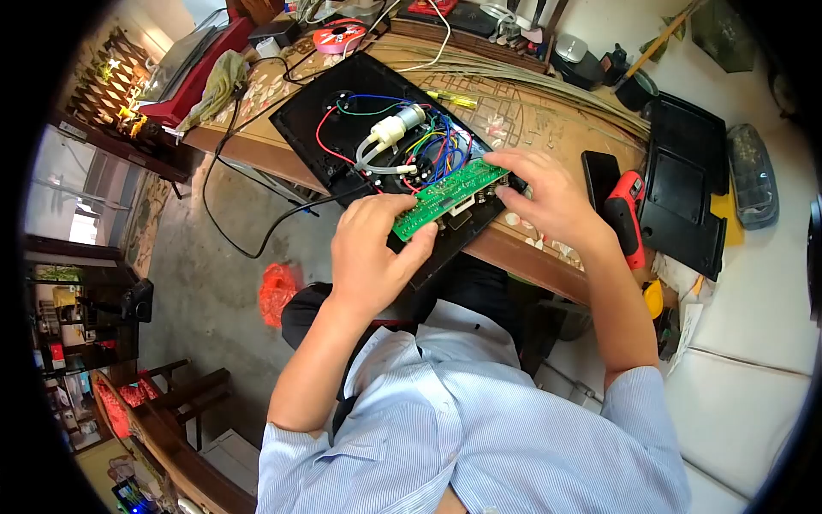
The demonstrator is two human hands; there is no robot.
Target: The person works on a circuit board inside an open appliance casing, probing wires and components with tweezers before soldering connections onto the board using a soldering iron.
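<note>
A long green circuit board (449,199) is held at both ends over the near edge of an opened black appliance housing (300,116). My left hand (370,248) grips its left end between thumb and fingers. At the right end, my right hand (548,195) pinches the board the same way. Inside the housing, just beyond the board, sit a small pump with a metal motor (398,125), clear tubing (364,156) and a bundle of coloured wires (445,146). Some wires pass behind the board, where their ends are hidden.
On the wooden table (548,124), a yellow screwdriver (454,99) lies behind the housing. To the right are a black phone (601,178), a red power tool (627,214) and a black plastic case (685,180). A black cable (210,193) hangs off the left edge.
</note>
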